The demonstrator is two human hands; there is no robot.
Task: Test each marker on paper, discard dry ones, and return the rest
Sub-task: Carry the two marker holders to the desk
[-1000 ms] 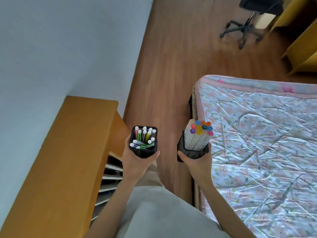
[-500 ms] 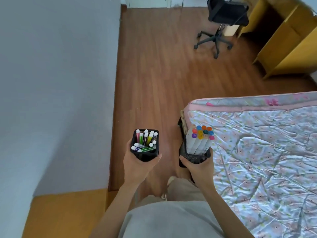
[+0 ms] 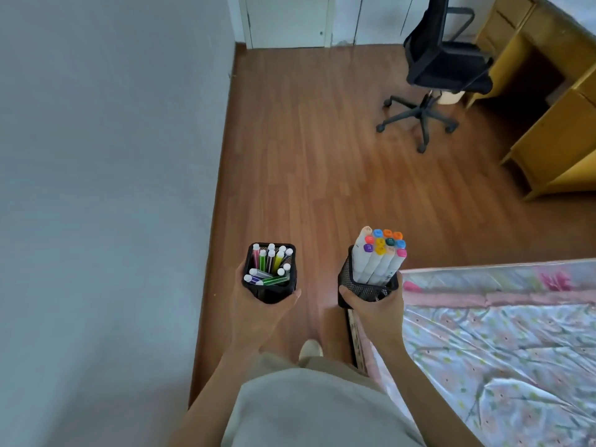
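Note:
I carry two black mesh pen cups in front of me above a wooden floor. My left hand (image 3: 258, 312) grips the left cup (image 3: 270, 293), which holds several thin markers (image 3: 270, 264) with white caps. My right hand (image 3: 374, 312) grips the right cup (image 3: 362, 290), which is packed with several thick white markers (image 3: 379, 256) whose end caps are orange, blue, yellow, purple and pink. No paper is in view.
A bed (image 3: 503, 337) with a floral quilt fills the lower right. A grey wall (image 3: 106, 188) runs along the left. Across the floor stand a black office chair (image 3: 442, 69) and a yellow wooden desk (image 3: 554, 101). A white door (image 3: 287, 21) lies at the far end.
My view has swung up and away from the yellow shelf on the left towards the room. The chair, desk and door have come into view. Both hands still hold their cups.

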